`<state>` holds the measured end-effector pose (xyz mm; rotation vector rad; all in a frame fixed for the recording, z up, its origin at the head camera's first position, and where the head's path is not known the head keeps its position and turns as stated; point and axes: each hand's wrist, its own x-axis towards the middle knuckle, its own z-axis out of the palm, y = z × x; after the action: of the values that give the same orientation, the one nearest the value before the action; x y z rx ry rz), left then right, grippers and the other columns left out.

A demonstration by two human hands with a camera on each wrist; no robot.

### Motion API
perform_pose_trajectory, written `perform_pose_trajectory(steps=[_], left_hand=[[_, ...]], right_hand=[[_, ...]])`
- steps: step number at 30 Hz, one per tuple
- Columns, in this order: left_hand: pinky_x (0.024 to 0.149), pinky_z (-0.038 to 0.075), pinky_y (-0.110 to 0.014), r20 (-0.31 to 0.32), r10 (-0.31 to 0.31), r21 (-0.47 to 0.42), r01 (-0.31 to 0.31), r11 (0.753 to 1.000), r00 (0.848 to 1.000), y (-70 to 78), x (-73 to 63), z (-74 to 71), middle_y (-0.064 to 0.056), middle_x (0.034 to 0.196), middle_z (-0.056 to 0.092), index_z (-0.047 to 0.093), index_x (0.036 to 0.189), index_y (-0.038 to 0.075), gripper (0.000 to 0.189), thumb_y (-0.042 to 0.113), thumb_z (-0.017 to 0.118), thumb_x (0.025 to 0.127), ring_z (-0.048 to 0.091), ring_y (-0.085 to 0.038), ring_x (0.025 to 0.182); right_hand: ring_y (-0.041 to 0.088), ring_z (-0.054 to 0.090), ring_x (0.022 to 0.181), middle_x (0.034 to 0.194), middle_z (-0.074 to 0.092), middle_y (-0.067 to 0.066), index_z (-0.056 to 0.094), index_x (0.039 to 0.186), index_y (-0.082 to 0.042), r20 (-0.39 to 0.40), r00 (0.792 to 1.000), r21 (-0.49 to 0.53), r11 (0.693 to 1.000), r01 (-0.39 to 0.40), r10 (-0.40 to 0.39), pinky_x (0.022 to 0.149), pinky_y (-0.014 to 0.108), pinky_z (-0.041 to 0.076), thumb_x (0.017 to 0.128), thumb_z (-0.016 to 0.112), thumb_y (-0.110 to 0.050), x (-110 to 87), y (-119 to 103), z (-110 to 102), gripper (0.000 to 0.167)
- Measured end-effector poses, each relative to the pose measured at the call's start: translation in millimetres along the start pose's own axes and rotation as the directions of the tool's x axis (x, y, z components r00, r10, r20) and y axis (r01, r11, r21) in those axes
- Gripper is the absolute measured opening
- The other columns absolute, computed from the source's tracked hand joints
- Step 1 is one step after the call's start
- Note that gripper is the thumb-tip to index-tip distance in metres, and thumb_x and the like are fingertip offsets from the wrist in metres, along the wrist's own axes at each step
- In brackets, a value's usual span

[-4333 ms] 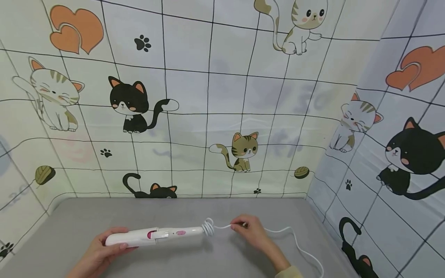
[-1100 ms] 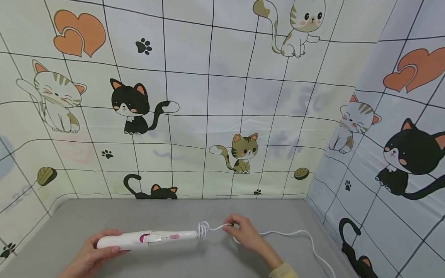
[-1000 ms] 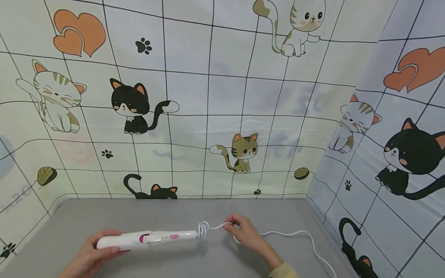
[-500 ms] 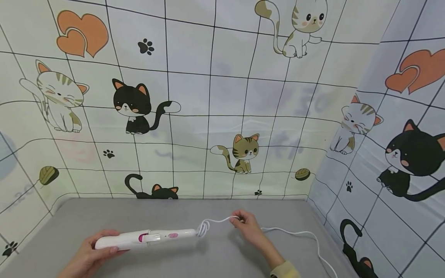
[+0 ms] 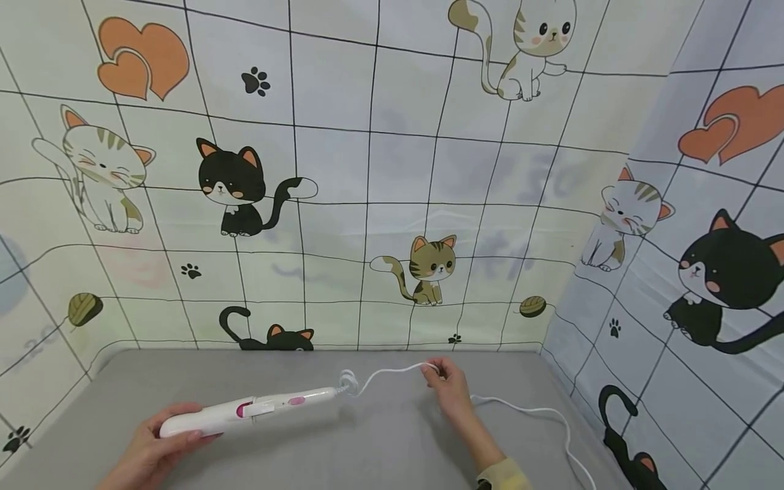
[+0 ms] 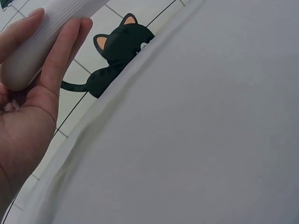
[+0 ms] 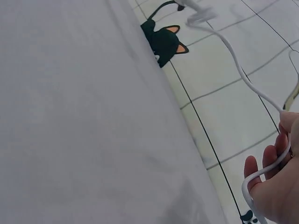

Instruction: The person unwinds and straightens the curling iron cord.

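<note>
In the head view, my left hand (image 5: 160, 442) grips a white hair straightener (image 5: 275, 404) by its thick end. It is held above the table, its slimmer handle with a pink button slanting up to the right. A few loose loops of white power cord (image 5: 392, 370) hang at the handle's tip. My right hand (image 5: 452, 395) pinches that cord between thumb and fingers, and the stretch between is slightly slack. The left wrist view shows the straightener's rounded end (image 6: 21, 70) against my palm. In the right wrist view, the cord (image 7: 243, 77) runs through my fingers and past the palm.
Below both hands spreads a grey table (image 5: 355, 456). The cord's far stretch (image 5: 533, 410) trails right over it and leaves the frame at the bottom. A cat-print sheet (image 5: 331, 231) stands as a wall behind and at the sides.
My right hand has drawn the cord to the right and away, lengthening the free stretch. The coil round the handle's tip has loosened into fewer loops. The straightener has shifted left and tilted up.
</note>
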<state>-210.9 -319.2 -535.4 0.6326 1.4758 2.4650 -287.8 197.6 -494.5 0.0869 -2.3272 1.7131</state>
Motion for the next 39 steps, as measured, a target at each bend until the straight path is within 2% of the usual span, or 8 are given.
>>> perform_pose_trajectory(steps=[4, 9, 12, 15, 21, 27, 33, 39], left_hand=[[0.102, 0.054, -0.045, 0.017, 0.0, -0.036, 0.001, 0.999, 1.0, 2.3, -3.6, -4.1, -0.001, 0.124, 0.063, 0.071, 0.125, 0.011, 0.051, -0.021, 0.041, 0.099, 0.065, -0.019, 0.115], [0.103, 0.053, -0.047, 0.062, -0.029, -0.032, 0.031, 0.999, 0.998, 7.3, -1.6, -5.3, 0.0, 0.127, 0.061, 0.07, 0.126, 0.012, 0.052, -0.02, 0.04, 0.099, 0.064, -0.021, 0.116], [0.104, 0.052, -0.047, 0.081, -0.02, -0.052, 0.024, 0.998, 0.997, 8.9, -0.2, -4.4, -0.001, 0.128, 0.061, 0.07, 0.127, 0.01, 0.052, -0.02, 0.038, 0.099, 0.064, -0.021, 0.117], [0.105, 0.052, -0.047, 0.086, 0.007, -0.058, -0.002, 0.998, 0.996, 9.2, 0.8, -2.4, -0.001, 0.128, 0.062, 0.069, 0.127, 0.008, 0.052, -0.022, 0.037, 0.099, 0.064, -0.021, 0.118], [0.105, 0.051, -0.048, 0.103, 0.047, -0.072, -0.04, 0.997, 0.994, 8.4, 2.1, -1.1, -0.003, 0.128, 0.061, 0.068, 0.128, 0.005, 0.052, -0.023, 0.036, 0.098, 0.063, -0.021, 0.119], [0.105, 0.051, -0.048, 0.104, 0.022, -0.07, -0.015, 0.997, 0.994, 8.1, 2.9, -1.5, -0.002, 0.129, 0.06, 0.068, 0.128, 0.007, 0.052, -0.022, 0.036, 0.099, 0.063, -0.021, 0.12], [0.105, 0.051, -0.047, 0.121, 0.012, -0.079, -0.003, 0.997, 0.993, 7.9, 3.4, -1.6, -0.002, 0.13, 0.059, 0.068, 0.129, 0.008, 0.054, -0.023, 0.035, 0.099, 0.063, -0.022, 0.12], [0.104, 0.052, -0.048, 0.115, -0.008, -0.069, 0.016, 0.997, 0.993, 8.0, 1.2, -4.0, -0.001, 0.129, 0.06, 0.069, 0.128, 0.009, 0.054, -0.022, 0.036, 0.099, 0.063, -0.022, 0.118]], right_hand=[[0.018, 0.058, 0.083, 0.09, 0.062, 0.003, 0.067, 0.103, 0.001, -0.01, 1.0, -0.049, 0.999, 0.015, -0.016, 0.07, 0.027, 0.056, 0.098, 0.07, -0.012, 0.7, 2.1, -9.4, 0.014], [0.015, 0.06, 0.086, 0.091, 0.067, 0.002, 0.069, 0.097, -0.003, 0.102, 0.99, -0.146, 0.983, 0.114, -0.1, 0.071, 0.022, 0.055, 0.094, 0.073, -0.008, -3.4, 3.4, -11.6, 0.008], [0.018, 0.063, 0.089, 0.093, 0.069, 0.001, 0.069, 0.097, -0.006, 0.15, 0.977, -0.177, 0.969, 0.174, -0.149, 0.077, 0.028, 0.057, 0.094, 0.073, -0.009, -6.6, 3.0, -9.5, 0.006], [0.02, 0.064, 0.093, 0.094, 0.07, 0.0, 0.07, 0.097, -0.008, 0.174, 0.971, -0.203, 0.958, 0.201, -0.166, 0.086, 0.037, 0.058, 0.094, 0.072, -0.01, -9.6, 3.5, -7.6, 0.004], [0.022, 0.064, 0.096, 0.096, 0.071, 0.0, 0.071, 0.097, -0.008, 0.198, 0.966, -0.193, 0.96, 0.204, -0.166, 0.093, 0.049, 0.056, 0.093, 0.072, -0.008, -12.1, 5.8, -6.2, 0.004], [0.026, 0.065, 0.1, 0.1, 0.072, 0.002, 0.072, 0.099, -0.007, 0.206, 0.957, -0.197, 0.949, 0.248, -0.207, 0.095, 0.055, 0.056, 0.094, 0.072, -0.008, -11.0, 3.3, -2.1, 0.005], [0.026, 0.065, 0.102, 0.102, 0.071, 0.002, 0.071, 0.102, -0.006, 0.239, 0.944, -0.2, 0.94, 0.277, -0.227, 0.094, 0.054, 0.056, 0.094, 0.071, -0.007, -11.9, -1.5, 7.3, 0.008], [0.03, 0.063, 0.109, 0.112, 0.07, 0.005, 0.071, 0.111, -0.008, 0.286, 0.912, -0.259, 0.892, 0.371, -0.296, 0.094, 0.051, 0.055, 0.095, 0.07, -0.008, -16.4, -7.8, 21.1, 0.015]])
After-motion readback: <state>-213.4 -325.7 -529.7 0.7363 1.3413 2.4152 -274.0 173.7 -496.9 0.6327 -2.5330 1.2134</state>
